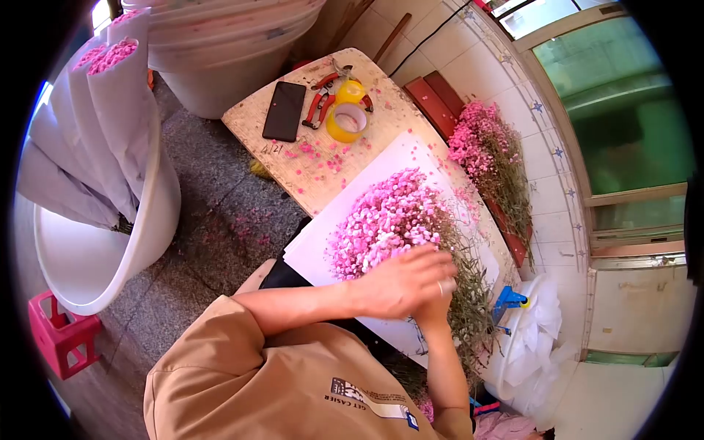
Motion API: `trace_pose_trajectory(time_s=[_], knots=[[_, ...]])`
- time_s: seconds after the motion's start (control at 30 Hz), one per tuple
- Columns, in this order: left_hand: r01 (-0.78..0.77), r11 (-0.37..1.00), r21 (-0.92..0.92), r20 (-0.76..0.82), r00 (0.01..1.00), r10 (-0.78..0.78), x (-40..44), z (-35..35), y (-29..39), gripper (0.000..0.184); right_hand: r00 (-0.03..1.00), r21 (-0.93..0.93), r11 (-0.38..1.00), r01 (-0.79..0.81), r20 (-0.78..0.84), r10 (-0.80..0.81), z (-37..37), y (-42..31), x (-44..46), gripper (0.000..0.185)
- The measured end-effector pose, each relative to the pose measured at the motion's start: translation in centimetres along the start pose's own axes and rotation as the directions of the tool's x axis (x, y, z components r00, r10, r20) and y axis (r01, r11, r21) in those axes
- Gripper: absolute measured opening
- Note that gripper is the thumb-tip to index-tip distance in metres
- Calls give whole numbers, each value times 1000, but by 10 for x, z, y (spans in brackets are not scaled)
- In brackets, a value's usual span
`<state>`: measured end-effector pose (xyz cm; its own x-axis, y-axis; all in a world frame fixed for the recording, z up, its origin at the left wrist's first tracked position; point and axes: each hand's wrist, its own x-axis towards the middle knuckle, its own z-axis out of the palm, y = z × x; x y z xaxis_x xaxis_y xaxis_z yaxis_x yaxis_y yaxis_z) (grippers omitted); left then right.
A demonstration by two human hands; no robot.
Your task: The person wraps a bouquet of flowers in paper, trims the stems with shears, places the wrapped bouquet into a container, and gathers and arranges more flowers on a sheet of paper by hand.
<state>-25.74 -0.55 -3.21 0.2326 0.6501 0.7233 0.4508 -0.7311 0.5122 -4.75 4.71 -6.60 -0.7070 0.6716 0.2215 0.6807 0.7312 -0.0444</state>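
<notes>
A bunch of small pink flowers (385,216) with thin green stems (473,304) lies on sheets of white paper (308,253). My left hand (407,282) reaches across from the left, over the lower edge of the blooms where they meet the stems. Its fingers are stretched out side by side, and a ring shows near the fingertips. Directly beneath it is my right hand (431,314), beside the stems. The left hand covers most of it, so its fingers are hidden and its grip does not show.
On the wooden table (253,110) are a black phone (284,110), red-handled pliers (319,108), yellow tape (347,122) and loose petals. More pink flowers (484,143) lean by the wall. At left, a white tub (158,213) holds wrapped bunches (110,110); a pink stool (70,341) stands nearby.
</notes>
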Motion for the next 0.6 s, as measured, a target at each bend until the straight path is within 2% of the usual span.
trace_pose_trajectory(time_s=[0.07,0.13,0.17,0.2,0.27,0.3,0.4,0.43,0.47,0.53,0.57,0.6], knots=[[155,962,224,53,984,-171,-12,9,-16,53,982,-6,1000,-10,188,11,-32,-9,3,50],[152,946,286,136,971,-197,-28,18,-34,54,969,-6,1000,-10,248,12,-60,-28,9,65],[132,936,327,149,971,-189,-35,21,-39,56,965,10,1000,-3,264,1,-74,-36,9,67],[127,937,327,157,970,-186,-35,18,-38,56,966,13,1000,-10,260,6,-79,-38,7,67],[159,940,301,142,968,-209,-36,13,-33,57,999,36,999,10,35,-12,-83,-41,-4,67],[160,937,309,144,967,-212,-38,13,-32,55,1000,25,1000,-17,-15,18,-78,-41,-13,67],[202,927,315,139,957,-256,-25,6,-13,52,997,23,999,-28,-67,29,-38,-31,-30,65],[217,931,293,94,963,-254,-15,2,-2,50,996,52,998,-32,-78,37,-21,-22,-38,65],[221,949,226,85,966,-246,-3,-1,7,49,996,67,997,-37,-81,42,-13,-19,-41,56],[106,977,188,68,990,-120,25,1,22,47,991,28,999,-37,-130,40,-3,-11,-47,44],[78,984,162,85,992,-92,38,7,25,47,983,97,988,-121,-128,133,-11,-17,-41,36],[35,989,145,115,992,-52,46,16,21,47,973,91,983,-161,-155,174,-12,-13,-45,36]])
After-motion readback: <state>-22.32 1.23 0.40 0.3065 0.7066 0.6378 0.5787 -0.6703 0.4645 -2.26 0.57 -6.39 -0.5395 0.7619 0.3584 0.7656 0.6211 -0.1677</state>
